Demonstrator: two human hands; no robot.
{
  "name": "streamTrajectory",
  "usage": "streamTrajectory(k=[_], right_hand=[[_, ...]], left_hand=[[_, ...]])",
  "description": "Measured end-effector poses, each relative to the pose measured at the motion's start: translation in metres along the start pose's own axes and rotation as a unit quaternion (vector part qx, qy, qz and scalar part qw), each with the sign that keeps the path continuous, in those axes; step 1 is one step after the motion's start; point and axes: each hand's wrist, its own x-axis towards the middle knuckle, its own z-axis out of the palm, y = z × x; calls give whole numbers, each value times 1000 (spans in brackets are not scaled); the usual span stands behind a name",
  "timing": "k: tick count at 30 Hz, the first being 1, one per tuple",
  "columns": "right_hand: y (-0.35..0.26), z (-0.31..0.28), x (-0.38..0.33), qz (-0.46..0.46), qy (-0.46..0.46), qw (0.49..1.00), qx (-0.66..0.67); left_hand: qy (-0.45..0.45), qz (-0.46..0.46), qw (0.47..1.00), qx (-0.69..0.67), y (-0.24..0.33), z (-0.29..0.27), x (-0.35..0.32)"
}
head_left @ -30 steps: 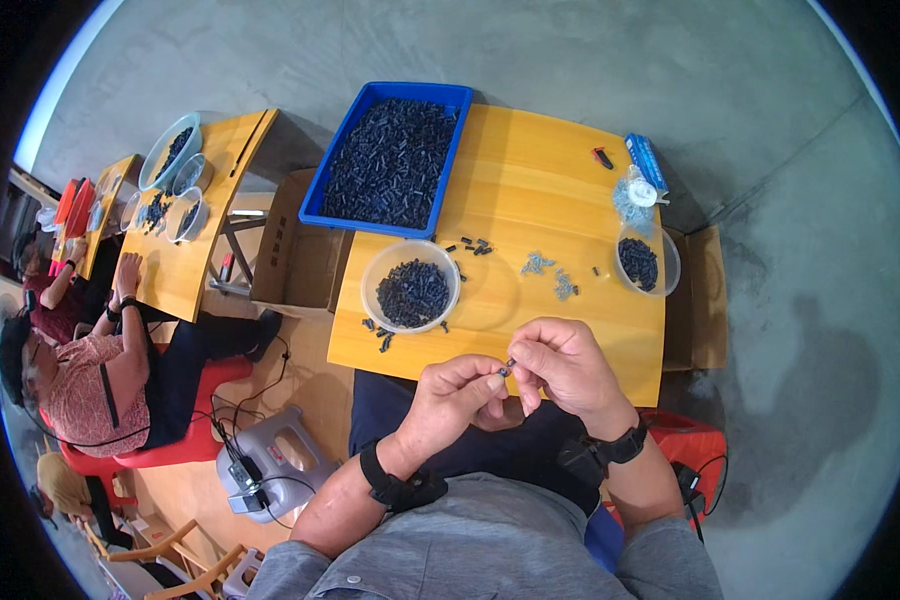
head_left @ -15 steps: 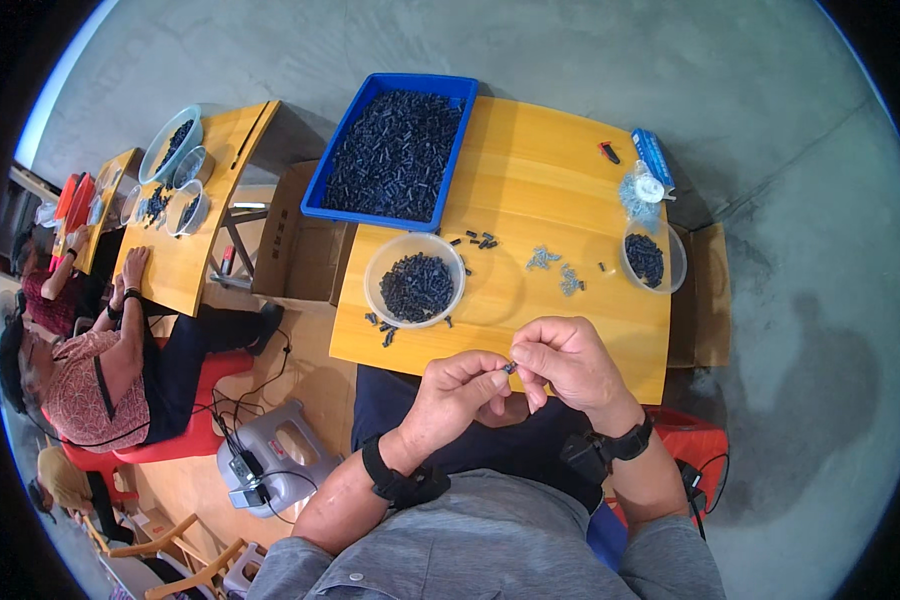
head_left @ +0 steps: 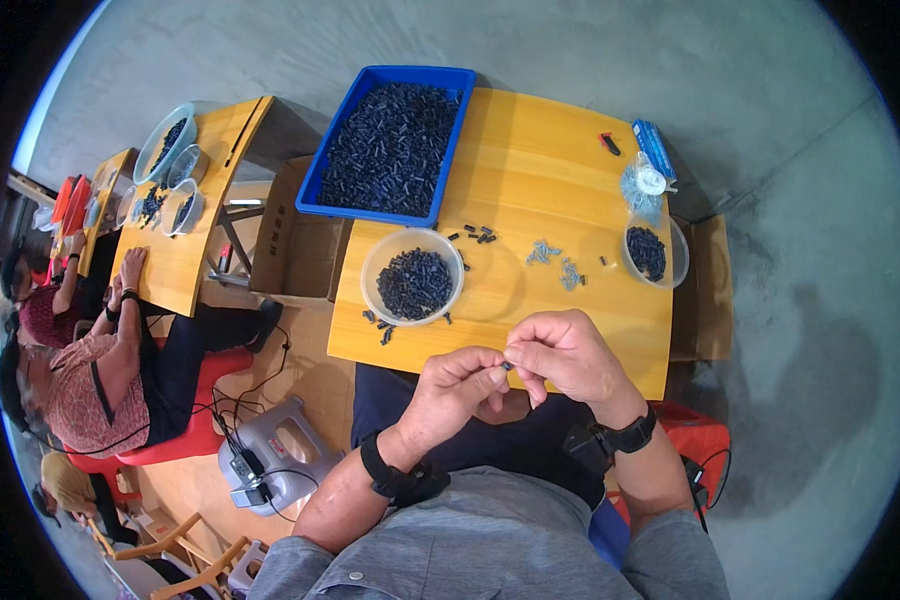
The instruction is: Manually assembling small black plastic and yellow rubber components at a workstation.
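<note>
My left hand (head_left: 458, 388) and my right hand (head_left: 564, 354) meet over the near edge of the yellow wooden table (head_left: 530, 170), fingertips pinched together on a small dark part (head_left: 507, 366). Just beyond them stands a clear round bowl (head_left: 413, 277) full of small dark parts, with a few spilled beside it. A blue tray (head_left: 388, 143) heaped with the same dark parts lies at the table's far left. Small grey metal pieces (head_left: 555, 264) lie loose in the middle of the table.
A second clear bowl (head_left: 652, 252) of dark parts and a plastic bag (head_left: 640, 183) sit at the table's right side. A cardboard box (head_left: 292, 245) stands left of the table. Other people sit at a second yellow table (head_left: 180, 255) on the left. A grey stool (head_left: 275, 465) is by my left knee.
Both hands stay pinched together at the table's near edge, with only slight finger shifts. The view has drifted a little.
</note>
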Motion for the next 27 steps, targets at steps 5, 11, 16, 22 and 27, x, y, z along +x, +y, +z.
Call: streamTrajectory(k=[5,11,16,22,27], right_hand=[[2,0,3,0,1,1000,-14],[2,-2,6,-8,-2,999,-35],[-1,-5,8,-17,6,1000,7],[2,-9,8,-34,-17,999,20],[3,-11,8,-35,-24,999,25]], left_hand=[[-1,-16,1000,0,1,-3,1],[-5,-10,999,36,5,-3,5],[-7,-8,999,43,9,-3,7],[-23,15,999,44,9,-3,8],[-28,-6,999,33,11,-2,8]])
